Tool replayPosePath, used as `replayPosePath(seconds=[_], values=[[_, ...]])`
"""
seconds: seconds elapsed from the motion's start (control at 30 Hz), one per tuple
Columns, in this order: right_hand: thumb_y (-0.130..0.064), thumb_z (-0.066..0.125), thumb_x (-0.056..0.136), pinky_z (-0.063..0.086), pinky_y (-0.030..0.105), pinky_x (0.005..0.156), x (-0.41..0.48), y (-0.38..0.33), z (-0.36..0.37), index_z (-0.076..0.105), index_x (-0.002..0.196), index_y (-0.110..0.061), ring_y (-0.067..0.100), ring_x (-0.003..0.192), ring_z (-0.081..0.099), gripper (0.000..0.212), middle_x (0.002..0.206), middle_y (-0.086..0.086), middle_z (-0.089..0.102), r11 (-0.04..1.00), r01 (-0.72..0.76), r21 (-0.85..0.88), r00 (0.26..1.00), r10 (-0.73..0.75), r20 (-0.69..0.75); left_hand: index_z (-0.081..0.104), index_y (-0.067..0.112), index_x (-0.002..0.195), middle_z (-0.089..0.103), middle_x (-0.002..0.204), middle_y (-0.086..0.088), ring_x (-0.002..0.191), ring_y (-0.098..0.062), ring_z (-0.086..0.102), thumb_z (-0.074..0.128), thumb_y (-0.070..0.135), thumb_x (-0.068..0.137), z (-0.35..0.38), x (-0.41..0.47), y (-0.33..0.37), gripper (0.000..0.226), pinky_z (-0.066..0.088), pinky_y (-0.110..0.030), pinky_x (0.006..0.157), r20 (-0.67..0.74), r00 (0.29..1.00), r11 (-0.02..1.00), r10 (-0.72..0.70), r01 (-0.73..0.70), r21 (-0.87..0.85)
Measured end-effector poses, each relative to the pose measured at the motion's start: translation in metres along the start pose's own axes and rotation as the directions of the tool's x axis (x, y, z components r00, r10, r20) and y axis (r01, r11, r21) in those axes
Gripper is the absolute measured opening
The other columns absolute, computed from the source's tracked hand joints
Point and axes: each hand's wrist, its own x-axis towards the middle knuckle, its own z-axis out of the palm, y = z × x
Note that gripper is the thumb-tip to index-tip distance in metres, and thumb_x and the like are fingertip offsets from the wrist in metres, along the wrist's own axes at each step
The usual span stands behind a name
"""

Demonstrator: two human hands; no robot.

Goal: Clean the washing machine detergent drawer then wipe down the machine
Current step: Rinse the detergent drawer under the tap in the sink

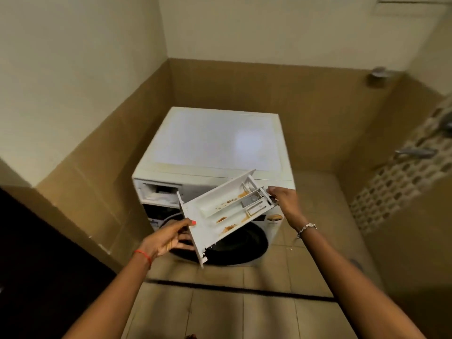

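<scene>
Before one washer (215, 140), two hands (166, 238) (285, 201) grip one seemingly three-channelled drawer (220, 209).

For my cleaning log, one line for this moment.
detergent drawer out of washing machine, brown-stained; left hand holds front end; right hand holds rear end

A person holds a white detergent drawer (227, 211) in the air in front of a white washing machine (220, 140), tilted, its open compartments streaked with brown residue. The left hand (168, 237) grips the drawer's near end, thumb on top; the right hand (283, 199) pinches the far end with its fingers (270, 191). On the machine's upper left, the empty drawer slot (159, 194) gapes open above the dark round door (234, 245). The machine stands in a corner on a tiled floor (220, 309).
</scene>
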Motion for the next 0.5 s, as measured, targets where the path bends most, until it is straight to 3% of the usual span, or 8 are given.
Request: replayPosePath(seconds=[0.07,0.13,0.2,0.3,0.5], values=[[-0.007,0.055,0.089,0.049,0.017,0.064,-0.01,0.003,-0.038,0.07,0.097,0.002,0.023,0.082,0.066,0.019,0.103,0.024,0.068,0.996,-0.032,0.078,0.996,0.038,-0.075,0.059,0.008,0.11,0.063,0.116,-0.017,0.108,-0.037,0.058,0.067,0.015,0.073,0.029,0.014,0.008,0.038,0.055,-0.053,0.076,0.072,0.997,0.999,-0.007,0.004,0.045],[-0.007,0.055,0.088,0.048,0.026,0.071,-0.02,0.009,-0.074,0.071,0.091,0.002,0.033,0.088,0.067,0.019,0.101,0.026,0.068,0.988,-0.059,0.142,0.986,0.08,-0.147,0.057,0.006,0.112,0.062,0.117,-0.016,0.106,-0.036,0.059,0.066,0.011,0.079,0.057,0.027,0.014,0.035,0.055,-0.052,0.077,0.15,0.988,0.996,-0.017,0.003,0.091],[-0.007,0.054,0.087,0.048,0.031,0.074,-0.033,0.015,-0.111,0.072,0.087,-0.004,0.028,0.087,0.065,0.018,0.098,0.024,0.069,0.977,-0.075,0.201,0.968,0.12,-0.221,0.056,0.006,0.112,0.062,0.117,-0.016,0.101,-0.033,0.063,0.067,0.01,0.077,0.089,0.043,0.019,0.037,0.057,-0.051,0.074,0.224,0.973,0.99,-0.051,0.019,0.141],[-0.006,0.054,0.087,0.05,0.031,0.076,-0.056,0.024,-0.164,0.071,0.093,0.001,0.023,0.082,0.065,0.019,0.097,0.02,0.07,0.96,-0.082,0.267,0.922,0.175,-0.346,0.056,0.003,0.113,0.065,0.112,-0.016,0.093,-0.03,0.068,0.069,0.013,0.07,0.142,0.065,0.026,0.046,0.058,-0.049,0.069,0.336,0.936,0.973,-0.104,0.026,0.23],[-0.008,0.056,0.088,0.053,0.019,0.068,-0.106,0.057,-0.267,0.071,0.093,-0.001,0.013,0.076,0.067,0.018,0.094,0.014,0.071,0.928,-0.096,0.36,0.776,0.296,-0.556,0.056,0.003,0.114,0.067,0.109,-0.021,0.09,-0.032,0.068,0.07,0.016,0.072,0.266,0.1,0.029,0.046,0.055,-0.049,0.078,0.476,0.843,0.9,-0.251,0.022,0.434]])
